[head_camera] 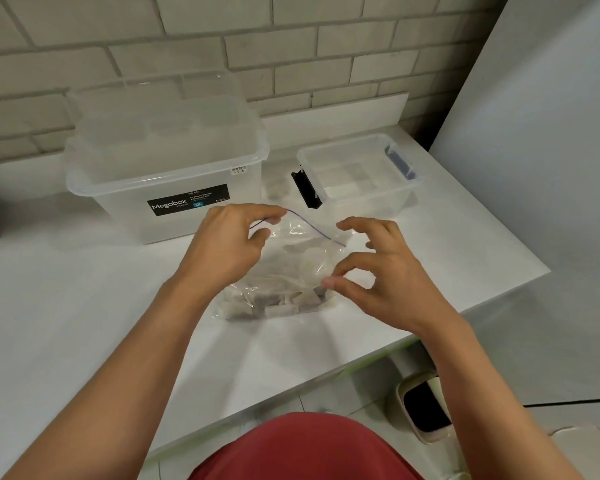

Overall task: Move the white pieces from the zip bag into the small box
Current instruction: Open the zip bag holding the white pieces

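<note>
A clear zip bag (291, 258) with a purple zip line lies on the white table (84, 306), its mouth raised toward the boxes. Several white pieces (278, 303) sit bunched at its near end. My left hand (222, 244) pinches the bag's upper left rim. My right hand (378, 268) is at the bag's right side, thumb and forefinger pinching the plastic, the other fingers spread. The small clear box (361, 168) with dark latches stands open behind the bag, with dividers inside.
A large clear storage tub (160, 161) with a black label stands at the back left, smaller containers inside it. A brick wall runs behind. The table's right edge drops off near the small box. A bin (425, 405) sits on the floor below.
</note>
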Tool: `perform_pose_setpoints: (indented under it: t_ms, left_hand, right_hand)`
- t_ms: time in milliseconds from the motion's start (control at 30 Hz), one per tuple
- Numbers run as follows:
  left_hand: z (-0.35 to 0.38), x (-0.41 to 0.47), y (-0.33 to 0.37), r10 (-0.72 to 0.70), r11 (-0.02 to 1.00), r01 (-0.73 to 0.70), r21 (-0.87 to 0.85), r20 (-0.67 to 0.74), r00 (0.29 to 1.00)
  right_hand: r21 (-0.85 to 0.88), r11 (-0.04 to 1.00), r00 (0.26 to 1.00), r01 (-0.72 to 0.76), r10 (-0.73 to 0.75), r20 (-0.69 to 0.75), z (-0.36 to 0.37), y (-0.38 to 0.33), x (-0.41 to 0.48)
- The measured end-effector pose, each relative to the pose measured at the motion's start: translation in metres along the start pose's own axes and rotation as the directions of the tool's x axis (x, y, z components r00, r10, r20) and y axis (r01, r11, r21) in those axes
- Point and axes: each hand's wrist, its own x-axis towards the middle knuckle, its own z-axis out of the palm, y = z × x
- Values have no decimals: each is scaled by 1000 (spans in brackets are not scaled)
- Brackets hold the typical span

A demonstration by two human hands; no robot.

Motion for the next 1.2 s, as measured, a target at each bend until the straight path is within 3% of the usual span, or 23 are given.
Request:
perform_pose_setpoints:
  t_ms: [133, 367, 500, 600, 700, 800, 933, 1000, 1067, 1133, 1200]
  left_hand:
    - [2, -5, 11, 97, 992, -100, 77, 47, 994]
    - [1, -7, 16, 94, 988, -100, 115, 56, 994]
    - [-4, -7, 16, 30, 996, -31, 80, 11, 999]
    - [-16, -2, 8, -66, 998, 65, -12, -119, 991]
    - [-21, -2, 10, -22, 999, 18, -28, -131, 991]
    - [-23, -6, 20, 77, 997, -77, 2, -57, 995]
    - [-20, -6, 21, 222, 974, -221, -52, 20, 975]
    - [-16, -6, 17, 163, 977, -159, -140, 14, 987]
    - [-11, -10, 10, 55, 991, -66, -118, -92, 994]
    - [-10, -14, 2, -87, 996, 86, -16, -236, 968]
    - [-12, -20, -3, -259, 959, 280, 46, -262, 930]
  right_hand:
    - [100, 971, 949, -217, 234, -211, 7, -12, 10]
    - [85, 902, 845, -424, 427, -321, 1, -22, 16]
    - [333, 813, 826, -478, 545, -143, -3, -21, 13]
    - [461, 726, 801, -511, 596, -51, -8, -20, 5]
    - [297, 827, 858, -477, 512, -48, -8, -23, 1]
    - [60, 940, 924, -335, 340, -176, -7, -35, 5]
    - [-130, 932, 935, -339, 320, -150, -4, -37, 21]
    - [-99, 932, 928, -350, 331, -171, -3, -33, 26]
    - [5, 920, 903, -392, 386, -187, -3, -29, 27]
    - [189, 871, 867, -452, 479, -134, -3, -24, 28]
    - [430, 764, 836, -482, 547, -35, -1, -21, 29]
